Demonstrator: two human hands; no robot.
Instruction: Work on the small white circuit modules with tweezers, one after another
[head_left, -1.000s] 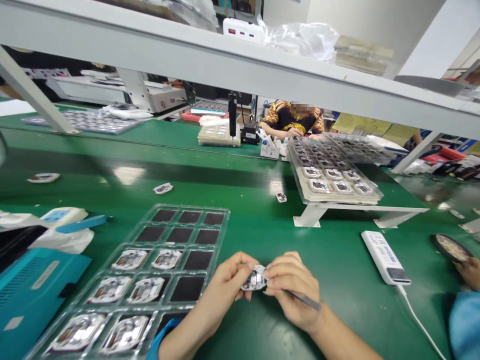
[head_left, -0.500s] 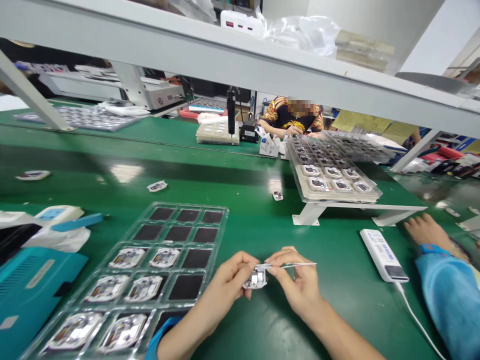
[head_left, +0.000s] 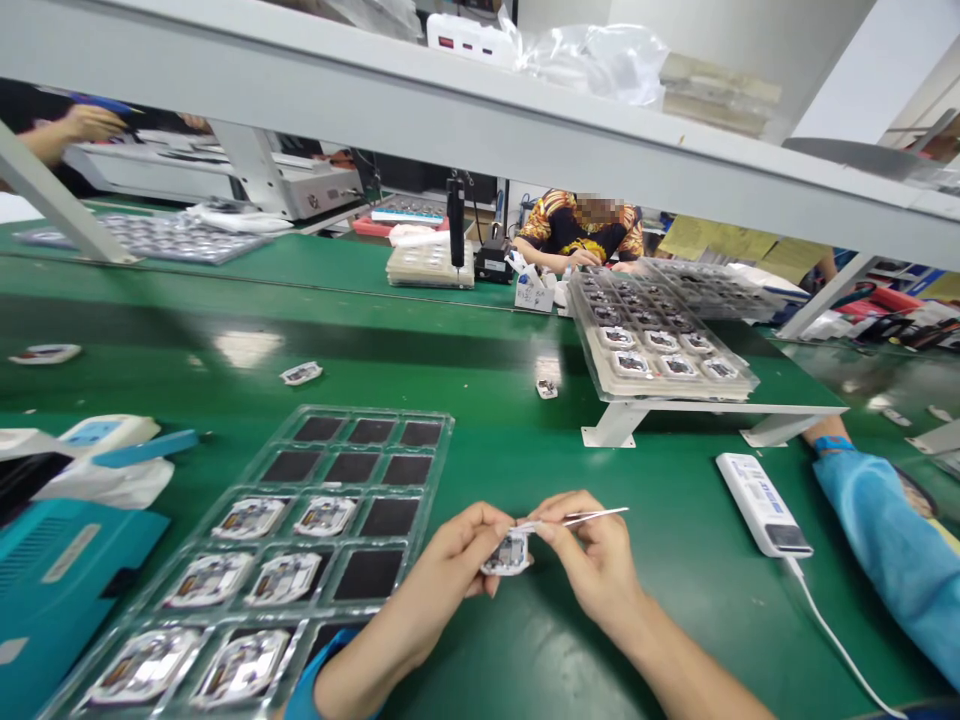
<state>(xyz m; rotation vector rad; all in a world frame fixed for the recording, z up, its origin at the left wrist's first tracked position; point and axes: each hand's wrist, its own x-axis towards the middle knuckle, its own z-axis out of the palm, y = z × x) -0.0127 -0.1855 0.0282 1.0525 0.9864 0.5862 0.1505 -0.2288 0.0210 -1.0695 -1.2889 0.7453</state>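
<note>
"Where's the small part (head_left: 507, 557)?"
"On my screen, the left hand (head_left: 466, 545) pinches it, I guess so it won't slip. The right hand (head_left: 591, 545) pinches a thin tool (head_left: 606, 513) at the part's top edge."
"The tray (head_left: 445, 440)?"
"Left of them, likely for easy reach."

The surface (head_left: 510, 440) is green, the held part (head_left: 507, 555) white and silver, the box (head_left: 60, 610) blue-green, and the far shirt (head_left: 568, 232) black with patterned orange sleeves (head_left: 537, 222).
</note>
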